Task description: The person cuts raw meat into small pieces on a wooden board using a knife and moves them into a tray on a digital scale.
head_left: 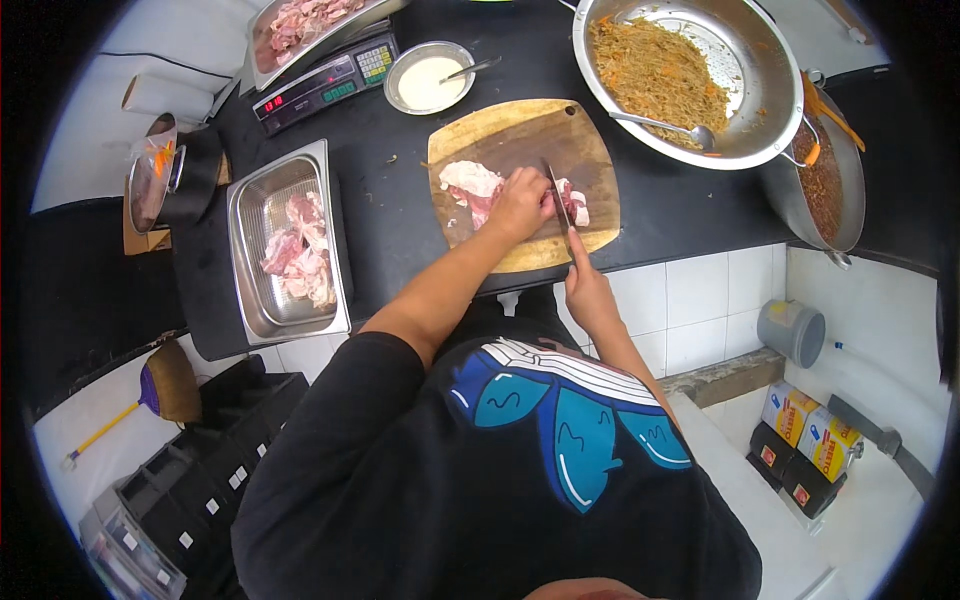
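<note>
On a wooden cutting board lies a piece of raw meat, pale with fat on top and pink below. My left hand presses on its right end with the fingers curled. A kitchen knife is in my right hand, its fingers wrapped round the handle. The blade stands just right of my left fingertips, at the meat. Cut pieces of meat lie right of the blade. My left fingers partly hide the meat.
Left of the board stands a perforated steel pan with raw meat. Behind are a digital scale bearing a meat tray, and a bowl of white liquid. A large steel basin with shredded food and a pan of reddish food stand right.
</note>
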`<state>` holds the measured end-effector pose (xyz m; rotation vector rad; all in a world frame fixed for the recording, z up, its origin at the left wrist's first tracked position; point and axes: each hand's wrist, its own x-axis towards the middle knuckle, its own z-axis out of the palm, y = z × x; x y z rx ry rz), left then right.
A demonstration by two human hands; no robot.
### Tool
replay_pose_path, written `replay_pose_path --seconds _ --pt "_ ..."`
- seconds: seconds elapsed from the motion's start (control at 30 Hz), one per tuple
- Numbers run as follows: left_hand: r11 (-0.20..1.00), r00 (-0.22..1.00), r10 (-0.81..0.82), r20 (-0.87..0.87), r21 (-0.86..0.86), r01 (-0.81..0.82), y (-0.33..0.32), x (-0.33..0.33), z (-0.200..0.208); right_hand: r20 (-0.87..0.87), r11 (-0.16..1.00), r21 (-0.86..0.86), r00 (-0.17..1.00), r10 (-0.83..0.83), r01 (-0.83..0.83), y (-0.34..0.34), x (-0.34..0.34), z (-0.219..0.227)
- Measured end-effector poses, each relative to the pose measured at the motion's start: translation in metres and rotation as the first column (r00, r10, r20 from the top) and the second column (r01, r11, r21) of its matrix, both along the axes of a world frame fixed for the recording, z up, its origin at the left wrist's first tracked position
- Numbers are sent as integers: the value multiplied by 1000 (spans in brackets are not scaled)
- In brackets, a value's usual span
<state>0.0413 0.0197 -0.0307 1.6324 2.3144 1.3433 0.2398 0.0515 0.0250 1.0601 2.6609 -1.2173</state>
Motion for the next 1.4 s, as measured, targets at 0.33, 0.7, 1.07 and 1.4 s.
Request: replay_pose_path --seconds 0.33,0.7,1.07,1.4 --pt "987 990 -134 -32 -93 131 -6 -5 1 -9 998 52 1000 -29 29 22 -55 -16" --pt "932 996 42 76 -362 -11 -11 3 18 -307 1000 19 952 -1 7 42 -51 -35" --pt "695 977 -115 182 -688 210 46 7 62 -180 957 -228 958 -223 180 30 33 54" --pt "921 935 -46 351 -347 175 31 -3 14 -128 962 -173 964 -235 211 33 51 55"
